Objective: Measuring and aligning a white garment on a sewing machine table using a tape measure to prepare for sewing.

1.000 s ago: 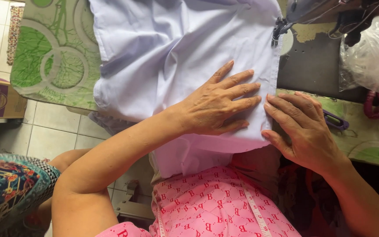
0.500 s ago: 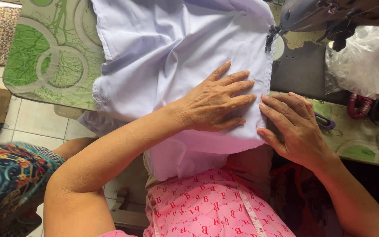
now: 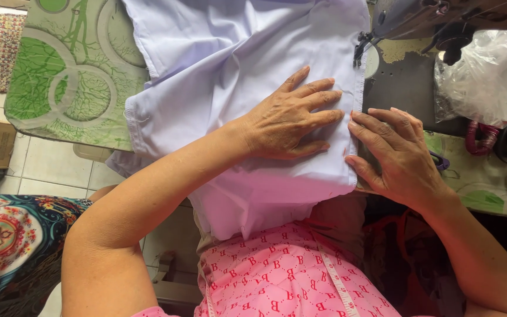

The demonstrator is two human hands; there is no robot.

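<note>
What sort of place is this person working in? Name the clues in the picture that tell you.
Probably a home sewing corner. A sewing machine stands on a table with a green patterned cover, both hands, left and right, press pale lilac fabric flat beside its needle, and a tape measure hangs over the lap.

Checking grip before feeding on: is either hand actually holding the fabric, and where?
Neither grips it. The left hand presses flat on the pale lilac fabric; the right hand touches its hemmed right edge.
</note>
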